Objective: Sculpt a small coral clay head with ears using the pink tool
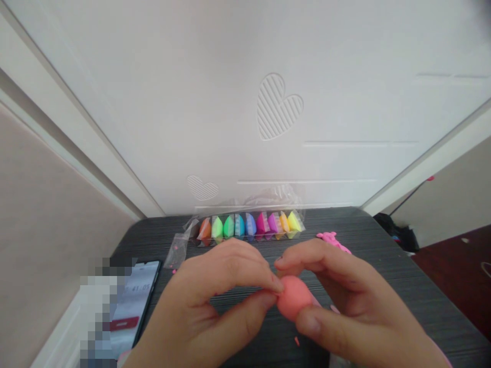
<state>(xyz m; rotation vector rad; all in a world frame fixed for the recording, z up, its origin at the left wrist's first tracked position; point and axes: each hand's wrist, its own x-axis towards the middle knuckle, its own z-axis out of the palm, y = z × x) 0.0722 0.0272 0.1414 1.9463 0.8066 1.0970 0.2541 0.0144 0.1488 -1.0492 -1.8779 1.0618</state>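
Note:
A round ball of coral-pink modelling clay [293, 298] is held above the dark table between both hands. My left hand [218, 301] pinches at the ball's left side with thumb and forefinger; whether a small bit of clay lies between those tips is hard to see. My right hand [353, 301] has its thumb pressed on the ball's lower right, with the forefinger arched over the top. The ball's underside and far side are hidden. On the table below lies a small coral scrap [296, 341].
Several wrapped clay pieces [250, 226] in many colours line the table's [406, 291] back edge in clear plastic. A bright pink clay shape [333, 240] sits behind my right hand. A phone [132, 306] lies at left. The white panel [215, 102] with hearts rises behind.

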